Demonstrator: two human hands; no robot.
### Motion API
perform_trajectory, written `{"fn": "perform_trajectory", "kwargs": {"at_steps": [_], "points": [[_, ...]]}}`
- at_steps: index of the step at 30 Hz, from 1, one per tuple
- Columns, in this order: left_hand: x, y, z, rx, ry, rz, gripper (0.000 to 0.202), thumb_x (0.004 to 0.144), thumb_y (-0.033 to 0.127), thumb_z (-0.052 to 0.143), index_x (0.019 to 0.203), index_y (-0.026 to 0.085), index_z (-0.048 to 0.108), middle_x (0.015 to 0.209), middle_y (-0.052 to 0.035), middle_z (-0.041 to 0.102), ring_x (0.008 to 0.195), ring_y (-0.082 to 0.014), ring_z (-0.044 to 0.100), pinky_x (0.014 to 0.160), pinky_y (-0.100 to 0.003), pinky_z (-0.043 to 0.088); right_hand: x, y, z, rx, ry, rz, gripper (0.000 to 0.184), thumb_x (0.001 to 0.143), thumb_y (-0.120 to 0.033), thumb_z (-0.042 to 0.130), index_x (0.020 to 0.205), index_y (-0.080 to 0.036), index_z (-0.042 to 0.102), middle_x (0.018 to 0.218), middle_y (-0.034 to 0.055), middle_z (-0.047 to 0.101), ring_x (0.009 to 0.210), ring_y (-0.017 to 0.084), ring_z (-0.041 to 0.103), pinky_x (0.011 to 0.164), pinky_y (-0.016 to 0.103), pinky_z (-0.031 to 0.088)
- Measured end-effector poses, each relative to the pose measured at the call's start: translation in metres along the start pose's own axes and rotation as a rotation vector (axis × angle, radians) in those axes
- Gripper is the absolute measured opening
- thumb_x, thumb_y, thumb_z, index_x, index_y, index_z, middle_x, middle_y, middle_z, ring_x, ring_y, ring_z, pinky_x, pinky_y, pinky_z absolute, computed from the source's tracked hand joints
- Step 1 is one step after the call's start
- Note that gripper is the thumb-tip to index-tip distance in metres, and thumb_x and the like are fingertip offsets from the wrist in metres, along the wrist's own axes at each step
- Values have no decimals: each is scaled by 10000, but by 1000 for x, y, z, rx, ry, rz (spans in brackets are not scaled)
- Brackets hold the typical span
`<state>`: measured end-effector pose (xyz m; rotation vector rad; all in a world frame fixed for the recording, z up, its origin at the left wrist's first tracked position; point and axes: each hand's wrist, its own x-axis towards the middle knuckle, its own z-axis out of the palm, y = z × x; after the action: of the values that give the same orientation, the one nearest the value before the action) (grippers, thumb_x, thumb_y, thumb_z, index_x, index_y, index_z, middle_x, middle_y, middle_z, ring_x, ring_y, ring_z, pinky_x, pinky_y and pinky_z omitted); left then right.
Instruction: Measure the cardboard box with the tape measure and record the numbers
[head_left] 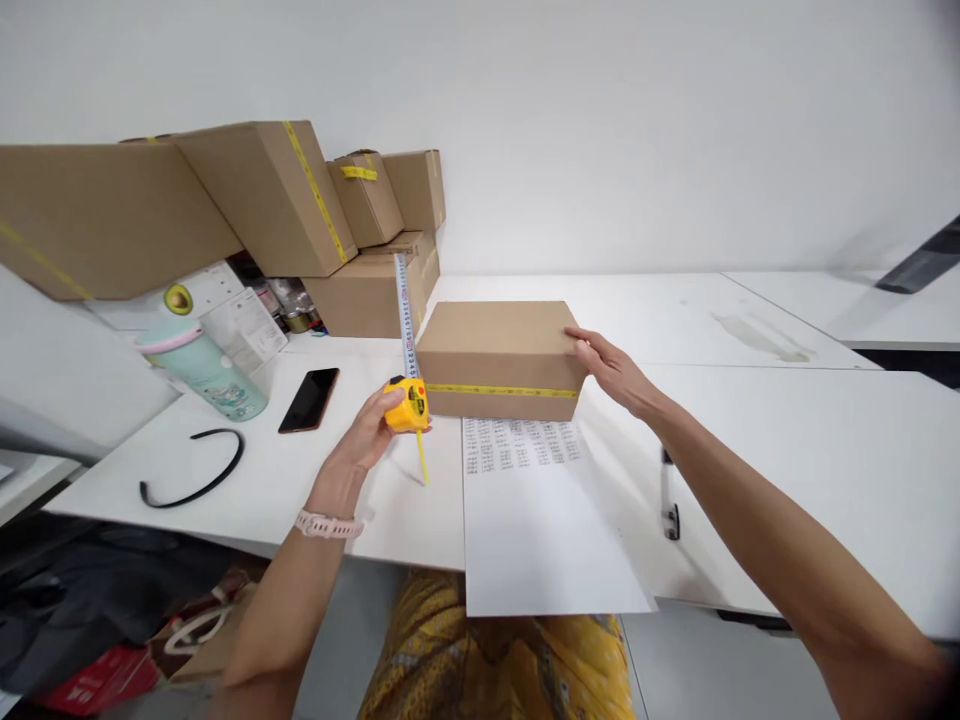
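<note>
My left hand [375,425] is closed round a yellow tape measure [409,405]. Its white blade [406,310] runs out upward along the left side of a cardboard box [495,335]; I cannot tell whether the two touch. A yellow strap hangs below the case. My right hand [611,372] grips the right end of that box, thumb and fingers at its upper right corner. Yellow printed tape crosses the box's front face. Under the box's front edge lies a white sheet of paper [547,540] with rows of handwriting, overhanging the table's front edge.
Several cardboard boxes [255,190] are stacked at the back left. Near them stand a mint tumbler [210,370], a phone [309,400] and a black curved band [232,465]. A pen [669,495] lies right of the paper on the white table [787,450]. Bags [142,640] sit below left.
</note>
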<state>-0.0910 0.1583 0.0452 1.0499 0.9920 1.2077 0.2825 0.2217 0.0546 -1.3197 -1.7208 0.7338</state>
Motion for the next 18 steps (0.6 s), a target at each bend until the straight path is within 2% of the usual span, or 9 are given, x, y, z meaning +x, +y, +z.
{"fn": "perform_trajectory", "kwargs": {"at_steps": [2,4,7,9,11,13,16,18], "points": [[6,15,3,-31,-32,57,578,655,514,821,1062,142,649,917,-65,721,701,-224,717,664,-395,634,10,-16,-3,-42,77,7,638,869,-741,573,1305,-279,643,1142,80,699,972,247,634,790,366,524],[10,33,7,-43,-57,107,566,650,500,824,1062,151,654,966,-77,731,692,-213,708,635,-381,630,26,-29,-10,-105,159,44,578,850,-734,600,1141,-245,701,1039,85,709,904,250,632,757,374,510],[14,51,16,-13,-87,143,530,653,479,826,1037,157,652,1018,-82,721,700,-195,694,624,-359,624,53,-38,-17,-212,256,60,501,870,-696,582,918,-212,705,1017,118,688,927,276,624,832,433,501],[12,52,23,21,-81,178,509,666,454,831,1038,166,637,1007,-67,704,714,-183,683,635,-343,620,67,-37,-15,-250,326,-33,394,891,-589,587,840,-210,682,1090,143,663,1040,300,606,927,464,483],[2,43,33,43,-75,206,516,667,425,849,1057,186,611,974,-42,686,722,-173,673,649,-329,612,76,-35,-9,-270,347,-181,280,922,-454,541,839,-219,669,1143,147,659,1117,303,589,983,471,462],[-15,24,46,44,-127,178,543,661,404,869,1078,205,584,938,-22,665,725,-167,664,647,-308,594,79,-34,0,-322,319,-299,246,952,-343,449,909,-233,666,1121,128,690,1095,297,604,992,480,450],[-44,-10,72,5,-307,14,540,700,411,861,1104,214,561,908,-11,629,745,-161,647,646,-284,561,78,-36,9,-442,332,-370,302,966,-245,354,1040,-245,646,1094,104,725,1042,296,623,1012,497,409],[-57,-29,89,-36,-379,-91,547,702,428,864,1097,215,552,906,-3,604,752,-151,633,668,-285,552,77,-38,11,-476,350,-380,334,964,-214,335,1144,-245,615,1107,96,730,1051,296,623,1027,503,381]]}}
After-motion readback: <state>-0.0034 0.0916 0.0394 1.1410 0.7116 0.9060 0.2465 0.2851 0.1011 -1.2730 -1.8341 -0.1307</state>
